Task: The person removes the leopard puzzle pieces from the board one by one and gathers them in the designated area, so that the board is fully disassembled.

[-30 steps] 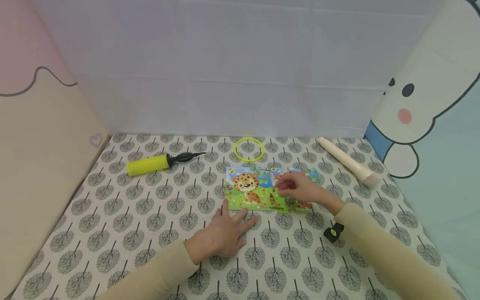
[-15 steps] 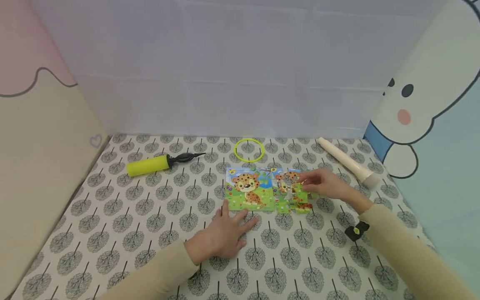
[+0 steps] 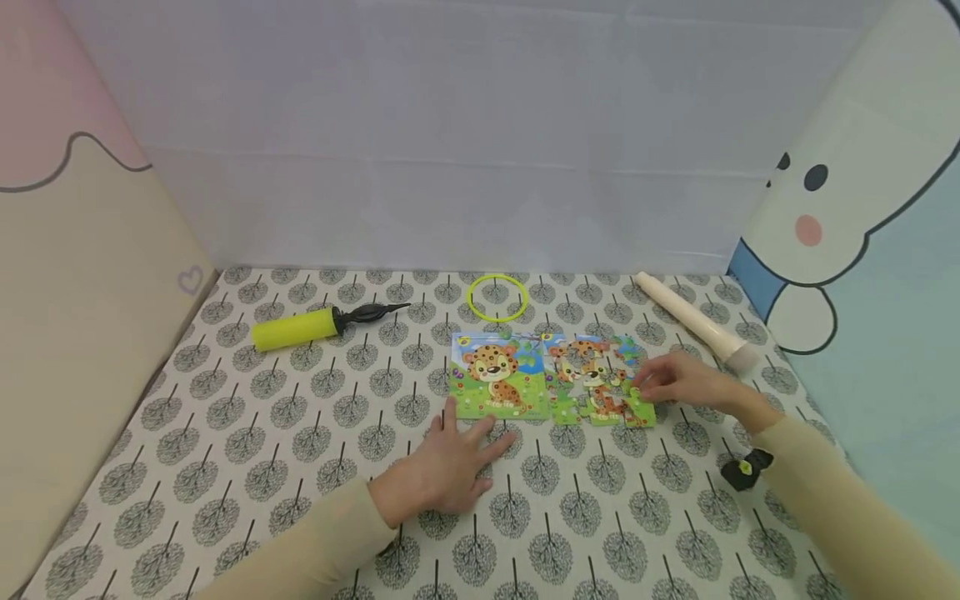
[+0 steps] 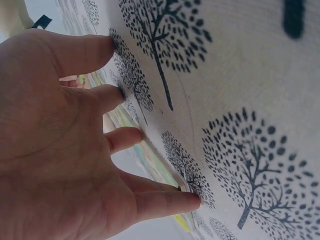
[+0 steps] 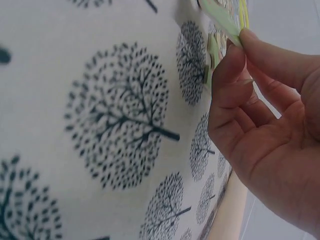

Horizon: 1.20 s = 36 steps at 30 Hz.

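Observation:
A picture card of a cartoon leopard [image 3: 495, 379] lies on the patterned cloth in the head view. Beside it, on its right, is a jigsaw puzzle [image 3: 581, 375] of the same leopard, with gaps between some pieces. My right hand [image 3: 686, 382] pinches a green puzzle piece [image 5: 222, 21] between thumb and forefinger at the puzzle's lower right corner. Fingers spread, my left hand [image 3: 452, 467] rests on the cloth below the card, its fingertips at the card's near edge. The left wrist view shows that hand [image 4: 65, 135] with the card's edge behind the fingertips.
Back left lies a yellow-green hand pump [image 3: 296, 331] with a black nozzle. A thin yellow ring [image 3: 498, 320] is behind the card. On the right, a pale cream stick-shaped thing [image 3: 693, 321] lies slanted. A light cloth wall [image 3: 480, 167] closes off the back.
My right hand has moved right, from the card's right edge across the puzzle to its lower right corner, carrying the green puzzle piece. My left hand stays in place.

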Available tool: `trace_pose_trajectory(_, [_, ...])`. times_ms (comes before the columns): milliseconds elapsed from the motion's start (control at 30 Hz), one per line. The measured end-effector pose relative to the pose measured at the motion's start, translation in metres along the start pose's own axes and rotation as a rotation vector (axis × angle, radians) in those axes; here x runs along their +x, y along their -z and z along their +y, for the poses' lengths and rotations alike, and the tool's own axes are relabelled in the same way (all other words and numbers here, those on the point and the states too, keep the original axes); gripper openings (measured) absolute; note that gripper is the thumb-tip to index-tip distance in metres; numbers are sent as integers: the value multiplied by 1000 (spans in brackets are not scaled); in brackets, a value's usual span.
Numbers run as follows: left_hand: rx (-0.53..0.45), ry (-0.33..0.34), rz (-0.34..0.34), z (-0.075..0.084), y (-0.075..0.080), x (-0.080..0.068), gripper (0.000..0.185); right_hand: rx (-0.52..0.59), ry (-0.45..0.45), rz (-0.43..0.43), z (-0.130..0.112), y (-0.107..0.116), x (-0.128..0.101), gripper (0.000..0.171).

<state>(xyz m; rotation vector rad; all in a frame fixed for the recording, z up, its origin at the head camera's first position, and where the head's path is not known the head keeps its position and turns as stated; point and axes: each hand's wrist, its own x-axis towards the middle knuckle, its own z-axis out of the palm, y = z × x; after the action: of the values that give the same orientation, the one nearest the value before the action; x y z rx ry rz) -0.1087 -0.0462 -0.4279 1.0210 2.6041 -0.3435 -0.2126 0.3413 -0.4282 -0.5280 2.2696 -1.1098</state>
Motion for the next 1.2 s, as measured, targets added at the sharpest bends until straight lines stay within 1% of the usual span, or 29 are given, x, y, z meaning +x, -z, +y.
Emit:
trace_pose_trajectory(67, [-6, 1, -1, 0, 1, 0, 66, 9, 1, -15, 3, 2, -3, 25])
trace_pose_trajectory(200, [-16, 5, -1, -2, 1, -1, 65, -7, 4, -25, 6, 4, -6, 24])
trace_pose_trajectory(333, [-19, 9, -4, -2, 0, -1, 65, -24, 0, -15, 9, 2, -5, 20])
trace_pose_trajectory(500, [-23, 9, 0, -2, -1, -2, 65, -54, -26, 19, 10, -4, -4, 21])
trace_pose_trajectory(700, [-23, 7, -2, -1, -1, -2, 65, -87, -13, 47, 12, -7, -3, 22])
trace_pose_trajectory(933, [-20, 5, -8, 0, 0, -2, 65, -111, -6, 71, 8, -10, -5, 19])
trace_pose_trajectory(1200, [-29, 6, -2, -2, -2, -3, 65, -179, -13, 114, 6, -15, -2, 15])
